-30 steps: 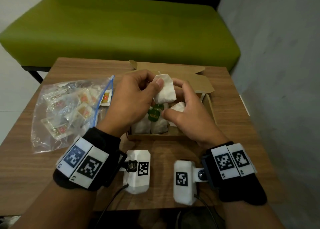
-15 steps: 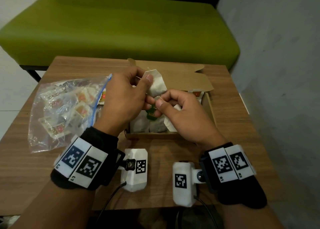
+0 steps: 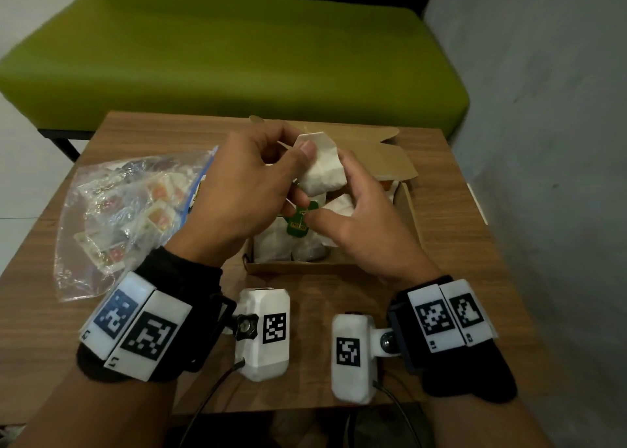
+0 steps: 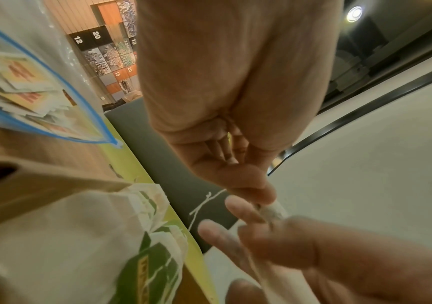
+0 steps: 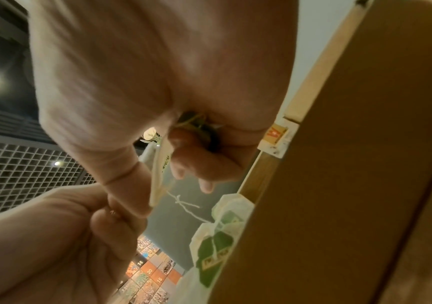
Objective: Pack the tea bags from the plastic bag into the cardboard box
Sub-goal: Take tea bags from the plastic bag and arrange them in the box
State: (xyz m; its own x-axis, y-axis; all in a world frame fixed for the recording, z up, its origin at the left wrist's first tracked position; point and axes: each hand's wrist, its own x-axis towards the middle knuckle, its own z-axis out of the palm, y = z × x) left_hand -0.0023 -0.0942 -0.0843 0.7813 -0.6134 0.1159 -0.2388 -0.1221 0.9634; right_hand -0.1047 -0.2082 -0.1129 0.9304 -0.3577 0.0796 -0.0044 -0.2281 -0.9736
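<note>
The left hand (image 3: 244, 189) is pinching a white tea bag (image 3: 320, 167) between thumb and fingertips, holding it in the air just above the open cardboard box (image 3: 412, 210), which is sitting on the wooden surface (image 3: 475, 278). The right hand (image 3: 359, 220) is working close beside it, with thumb and forefinger closing on the green paper tag (image 3: 298, 222) hanging below the bag; the wrist views are showing a thin white string (image 5: 183, 203) running between the two hands. The hands are therefore together over the box, each clamped on a part of the same tea bag. Several tea bags are already lying in the near end of the box, while the plastic bag (image 3: 118, 217) to the left is holding many more wrapped sachets, so the task appears to be at an early-to-middle stage. To perform this step well, the operator should be gathering the string and tag against the bag body before lowering it, so that nothing is trailing over the box wall. The grip should be kept light, since the paper pouch is likely to tear or crumple easily. The bag should be seated in the free space toward the far end, beside those already packed, leaving the flaps (image 3: 373, 149) unobstructed.
</note>
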